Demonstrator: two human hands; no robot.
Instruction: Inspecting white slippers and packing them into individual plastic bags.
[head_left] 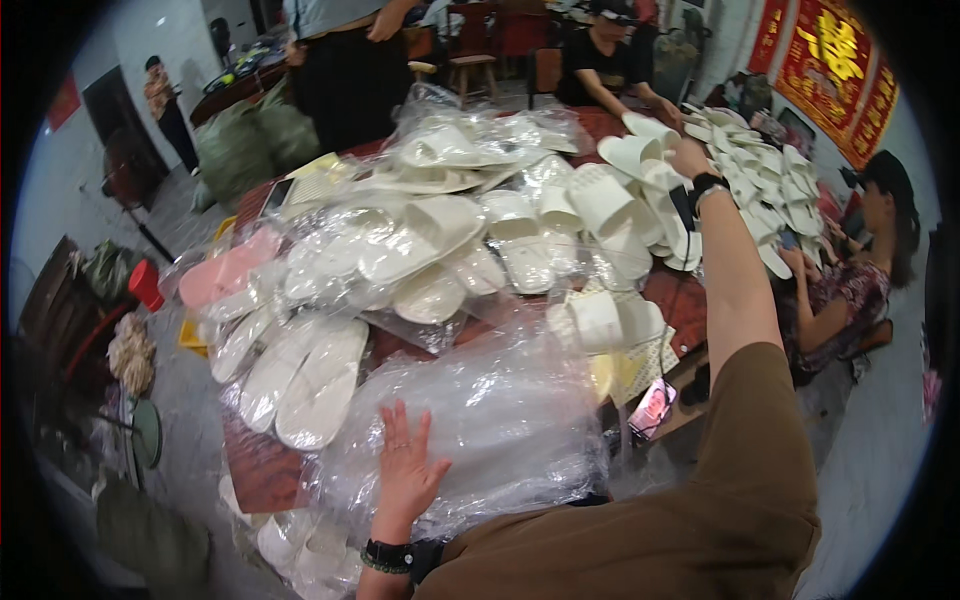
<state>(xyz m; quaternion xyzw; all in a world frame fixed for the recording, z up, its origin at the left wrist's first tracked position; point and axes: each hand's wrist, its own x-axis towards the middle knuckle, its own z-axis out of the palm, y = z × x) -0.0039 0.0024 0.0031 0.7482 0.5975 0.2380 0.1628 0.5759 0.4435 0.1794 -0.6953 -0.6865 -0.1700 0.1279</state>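
Note:
My left hand point(408, 465) lies flat with its fingers apart on a stack of clear plastic bags point(500, 410) at the table's near edge. Stretched far out to the right, my right hand point(688, 158) has its fingers closed at the edge of a white slipper point(650, 132); the fingertips are partly hidden. Loose white slippers point(740, 165) are heaped just beyond it. Across the middle of the table, bagged white slippers point(420, 235) form a large pile. One bagged pink slipper point(232, 270) is at the pile's left end.
The dark red table point(262, 465) shows between the bags. A lit phone point(653, 408) rests near its right edge. A person in black point(590, 70) reaches toward the loose slippers from the far side. Another person point(850, 270) sits at the right. Green sacks point(250, 140) stand at the far left.

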